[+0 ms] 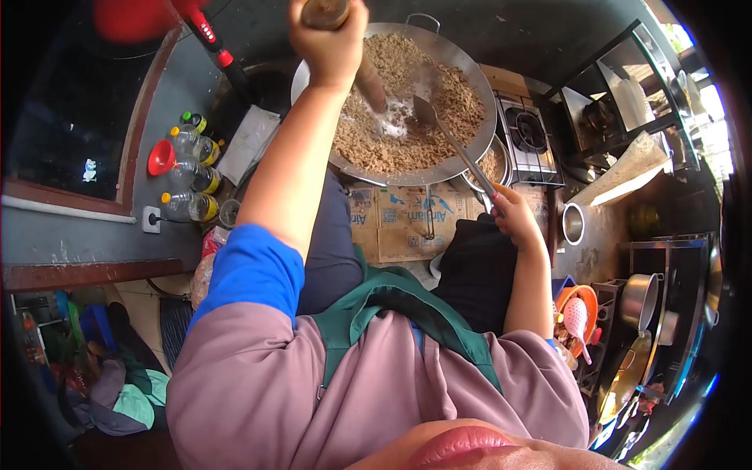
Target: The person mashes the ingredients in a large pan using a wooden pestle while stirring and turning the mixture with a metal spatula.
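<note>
My left hand [333,48] is closed around a thick wooden pestle [370,84], whose lower end reaches into the food. Below it is a large metal wok [376,178] filled with brown, crumbly food [458,102]. A white patch [394,121] lies on the food between the pestle and the spatula. My right hand [513,215] grips the long handle of a metal spatula [454,142], its blade resting over the middle of the wok. I cannot make out what the white patch is made of.
Left of the wok stand several bottles [188,205] and a red funnel [161,157]. A gas stove [529,141] and a pan with similar food [495,166] are at its right. Cardboard [399,223] lies below. Pots hang on a right-hand rack [638,301].
</note>
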{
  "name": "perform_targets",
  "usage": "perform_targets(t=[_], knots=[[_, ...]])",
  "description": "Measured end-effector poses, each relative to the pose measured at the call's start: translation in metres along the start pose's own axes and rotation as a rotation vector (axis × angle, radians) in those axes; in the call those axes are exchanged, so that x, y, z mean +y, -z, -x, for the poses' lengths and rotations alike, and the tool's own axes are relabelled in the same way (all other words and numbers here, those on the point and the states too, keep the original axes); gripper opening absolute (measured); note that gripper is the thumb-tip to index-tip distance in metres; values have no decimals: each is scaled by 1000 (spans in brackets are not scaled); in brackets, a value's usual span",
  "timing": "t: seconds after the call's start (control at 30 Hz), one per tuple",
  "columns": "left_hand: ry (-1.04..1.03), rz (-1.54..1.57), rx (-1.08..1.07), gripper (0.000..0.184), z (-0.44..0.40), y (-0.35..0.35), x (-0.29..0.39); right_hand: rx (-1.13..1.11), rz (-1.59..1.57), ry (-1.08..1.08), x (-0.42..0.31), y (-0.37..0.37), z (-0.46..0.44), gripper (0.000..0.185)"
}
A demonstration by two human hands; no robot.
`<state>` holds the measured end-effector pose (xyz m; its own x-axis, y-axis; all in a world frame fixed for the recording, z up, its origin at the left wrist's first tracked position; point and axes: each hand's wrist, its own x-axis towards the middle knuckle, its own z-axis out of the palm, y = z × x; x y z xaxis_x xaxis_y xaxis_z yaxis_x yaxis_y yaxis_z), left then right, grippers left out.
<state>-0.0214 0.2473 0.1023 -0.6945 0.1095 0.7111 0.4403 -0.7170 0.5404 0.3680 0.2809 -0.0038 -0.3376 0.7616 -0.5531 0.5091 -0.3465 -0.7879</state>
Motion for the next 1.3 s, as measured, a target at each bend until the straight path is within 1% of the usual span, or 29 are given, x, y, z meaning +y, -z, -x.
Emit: perform_targets(t=[0.03,0.1,0.17,0.2,0.23,0.3,0.37,0.43,0.53,0.6,0.7,0.77,0.83,0.9,0.97,1.03,1.07,1.1,1.17,1.27,1.3], knots=[[34,-189,6,27,-2,-16,0,21,22,16,2,2,2,39],[-46,-332,-44,28,-2,-38,-20,48,41,50,4,6,-3,39],[-73,-347,-76,30,7,-50,-55,62,44,78,7,11,-10,39],[-127,-369,-65,31,16,-51,-77,69,48,80,9,13,-10,39],[-24,-461,-140,33,25,-47,-80,76,54,84,10,13,-9,39],[-121,-454,-134,33,28,-53,-91,80,34,94,9,18,-12,39],[-144,-384,-131,32,14,-61,-82,62,-11,83,11,21,-11,39],[-160,-313,-67,27,3,-68,-75,64,9,108,12,22,-15,39],[-77,-368,-130,27,9,-64,-80,47,38,183,17,23,-23,39],[-37,-425,-153,29,23,-65,-87,57,25,169,16,23,-22,39],[-166,-398,-148,27,15,-69,-85,65,25,165,10,22,-19,38],[-101,-293,-124,27,9,-70,-75,66,42,173,11,20,-20,38],[-10,-293,-118,30,11,-66,-81,68,76,199,16,21,-24,39],[-42,-401,-76,31,27,-61,-94,75,66,189,19,20,-26,39],[-17,-369,-123,30,27,-62,-100,90,40,178,21,19,-30,39],[12,-323,-150,28,23,-67,-85,86,38,178,21,20,-31,38],[-47,-288,-171,25,17,-69,-78,85,42,175,19,20,-29,39],[-4,-262,-173,24,12,-71,-67,84,43,172,18,19,-27,39],[-59,-279,-105,24,8,-73,-64,94,16,163,18,18,-26,39],[19,-276,-106,25,30,-63,-101,119,34,181,20,20,-27,39],[-45,-406,-167,25,27,-63,-98,127,50,192,19,21,-28,39]])
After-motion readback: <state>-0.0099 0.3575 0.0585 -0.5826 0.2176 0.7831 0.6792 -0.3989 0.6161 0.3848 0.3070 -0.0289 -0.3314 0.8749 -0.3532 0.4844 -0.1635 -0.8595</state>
